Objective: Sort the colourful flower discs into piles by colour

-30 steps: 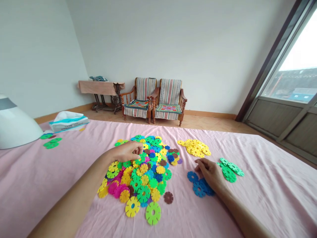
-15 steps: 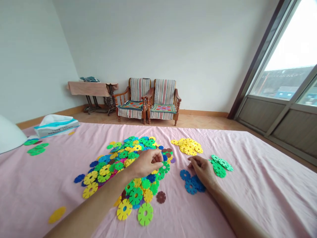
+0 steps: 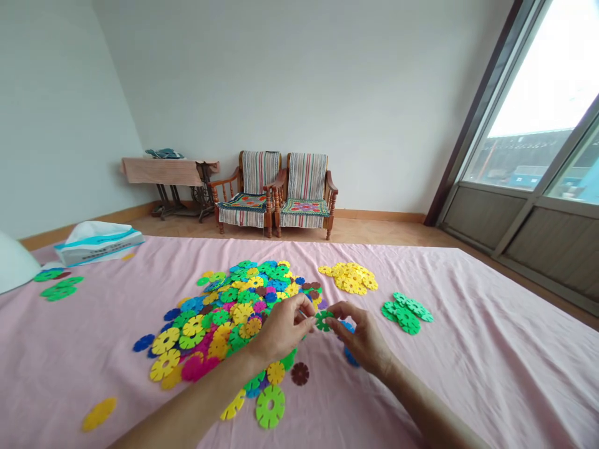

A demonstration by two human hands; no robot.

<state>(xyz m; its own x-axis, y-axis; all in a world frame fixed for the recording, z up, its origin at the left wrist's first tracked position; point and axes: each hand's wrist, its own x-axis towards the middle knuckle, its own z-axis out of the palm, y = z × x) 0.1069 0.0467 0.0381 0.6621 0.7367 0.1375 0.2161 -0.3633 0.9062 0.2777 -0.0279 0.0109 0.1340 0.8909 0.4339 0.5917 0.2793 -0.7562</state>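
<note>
Green between both hands now, after bringing the right hand left to meet the left hand, so pinching with narrow grips from both sides one flat round disc, cut like petals, at the right side of the big mixed pile.

Two armchairs — adjacent, tissue packet; window

One head-worn camera looks forward and down, close over the pink cloth, facing the far wall.
</note>
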